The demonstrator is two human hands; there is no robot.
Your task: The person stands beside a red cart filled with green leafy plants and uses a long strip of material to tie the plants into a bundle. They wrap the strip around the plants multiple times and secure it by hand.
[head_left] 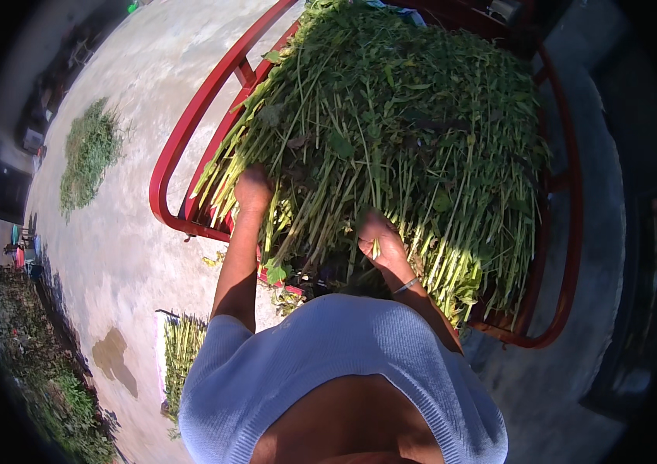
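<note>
A big pile of cut green plants lies on a red metal cart, filling the picture from 11 o'clock round to 3 o'clock. The plants have leafy tops far away and pale green stalk ends pointing back at the person. The left hand is pushed into the stalk ends at about 10 o'clock from the middle of the picture — its fingers are down among the stalks, so you cannot tell if they are closed on any. The right hand sits near the middle, at the lower edge of the pile, with fingers curled around a few thin stalks. A thin bracelet is on that wrist. The two hands are apart, with a bunch of stalks between them. The person wears a light blue knit top, seen at 6 o'clock. The cart stands on a pale concrete ground. At 9 o'clock a small heap of greens lies well apart from the cart, and at 7 o'clock a bundle of stalks lies on the ground just beside the person — a dark wet patch is near it.
</note>
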